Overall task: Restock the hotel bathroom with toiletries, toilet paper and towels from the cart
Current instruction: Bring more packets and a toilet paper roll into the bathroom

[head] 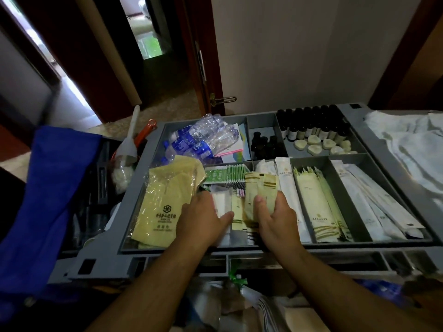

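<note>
Grey cart tray [335,246], front middle compartment | right hand [275,219] grips pale yellow-green sachets [254,188] with olive stripes, thumb over them | left hand [203,219] in same compartment, fingers among white packets [221,204], grip unclear

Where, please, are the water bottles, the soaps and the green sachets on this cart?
water bottles [185,143], head view, on one bottle's blue label.
soaps [314,139], head view, on the top of one round bar.
green sachets [215,176], head view, on the front sachet's face.
</note>
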